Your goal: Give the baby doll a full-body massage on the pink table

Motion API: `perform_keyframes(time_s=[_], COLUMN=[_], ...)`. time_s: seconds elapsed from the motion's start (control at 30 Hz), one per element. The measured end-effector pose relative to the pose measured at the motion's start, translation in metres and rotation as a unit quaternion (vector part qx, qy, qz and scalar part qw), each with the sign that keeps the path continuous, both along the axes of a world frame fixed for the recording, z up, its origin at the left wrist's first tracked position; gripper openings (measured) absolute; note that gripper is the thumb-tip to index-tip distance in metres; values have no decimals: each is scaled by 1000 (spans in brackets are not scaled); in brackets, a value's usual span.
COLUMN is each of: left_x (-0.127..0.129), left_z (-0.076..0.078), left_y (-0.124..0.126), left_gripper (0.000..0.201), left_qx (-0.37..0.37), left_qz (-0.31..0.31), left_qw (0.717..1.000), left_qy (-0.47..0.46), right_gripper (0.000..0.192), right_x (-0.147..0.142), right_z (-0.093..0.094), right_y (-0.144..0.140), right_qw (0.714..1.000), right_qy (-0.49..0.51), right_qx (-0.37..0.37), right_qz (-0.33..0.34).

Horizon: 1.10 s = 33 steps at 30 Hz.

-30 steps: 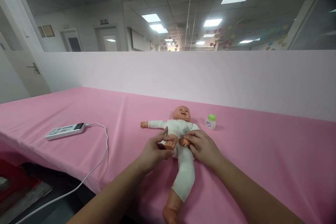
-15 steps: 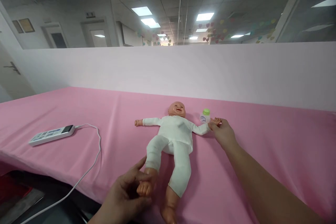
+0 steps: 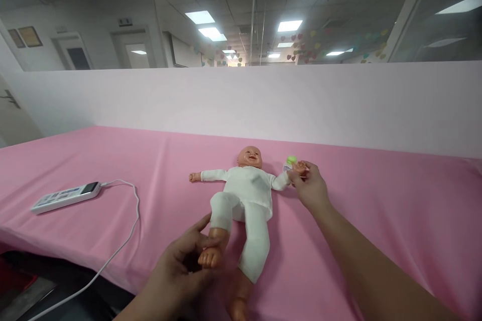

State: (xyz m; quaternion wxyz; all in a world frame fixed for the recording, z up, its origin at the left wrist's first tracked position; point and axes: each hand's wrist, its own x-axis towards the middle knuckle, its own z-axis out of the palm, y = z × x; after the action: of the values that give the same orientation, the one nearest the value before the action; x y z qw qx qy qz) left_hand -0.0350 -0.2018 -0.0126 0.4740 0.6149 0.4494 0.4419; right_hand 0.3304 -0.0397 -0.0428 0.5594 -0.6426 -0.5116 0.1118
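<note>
A baby doll point(image 3: 247, 185) in a white top and leggings lies on its back, face up, on a pink-covered table point(image 3: 161, 256). My left hand point(image 3: 184, 261) is wrapped round the doll's ankle and foot at the picture's left, where that knee is slightly bent. The doll's other leg rests straight on the cover. My right hand point(image 3: 311, 185) pinches the doll's hand and wrist on the right side, lifting that forearm a little. A small clear bottle with a green cap point(image 3: 290, 161) stands just behind this hand, partly hidden. The doll's other arm lies stretched out, untouched.
A white power strip point(image 3: 68, 197) lies on the left of the cover, its cable point(image 3: 130, 238) running over the table's front edge. A low white wall point(image 3: 241, 103) with glass above it closes off the far side. A door point(image 3: 15, 115) is at far left.
My right hand has raised the doll's forearm and brought it inward, now covering part of the bottle. My left hand has pushed the held foot slightly up. The view has shifted a little.
</note>
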Motion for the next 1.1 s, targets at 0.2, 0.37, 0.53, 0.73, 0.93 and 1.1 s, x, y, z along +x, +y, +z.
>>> perform_keyframes(time_s=[0.2, 0.37, 0.53, 0.73, 0.93, 1.1], left_x=[30, 51, 58, 33, -9, -28], left_z=[23, 31, 34, 23, -17, -41], left_y=[39, 65, 67, 30, -19, -36], left_gripper=[34, 38, 42, 39, 38, 32], left_qx=[19, -21, -29, -7, -12, 5], left_qz=[2, 36, 20, 11, 72, 61], left_qw=[999, 999, 999, 999, 997, 994], left_qy=[-43, -24, -25, -53, 10, 89], right_gripper=[33, 27, 27, 29, 49, 45], right_x=[-54, -74, -80, -56, 1, 46], right_z=[14, 15, 16, 15, 7, -11], right_y=[-26, -31, -32, -24, -5, 9], right_qw=[971, 876, 853, 942, 992, 976], right_qy=[-126, -377, -414, -253, -119, -73], right_qx=[51, 126, 125, 103, -28, -188], right_qz=[194, 275, 290, 196, -13, -80])
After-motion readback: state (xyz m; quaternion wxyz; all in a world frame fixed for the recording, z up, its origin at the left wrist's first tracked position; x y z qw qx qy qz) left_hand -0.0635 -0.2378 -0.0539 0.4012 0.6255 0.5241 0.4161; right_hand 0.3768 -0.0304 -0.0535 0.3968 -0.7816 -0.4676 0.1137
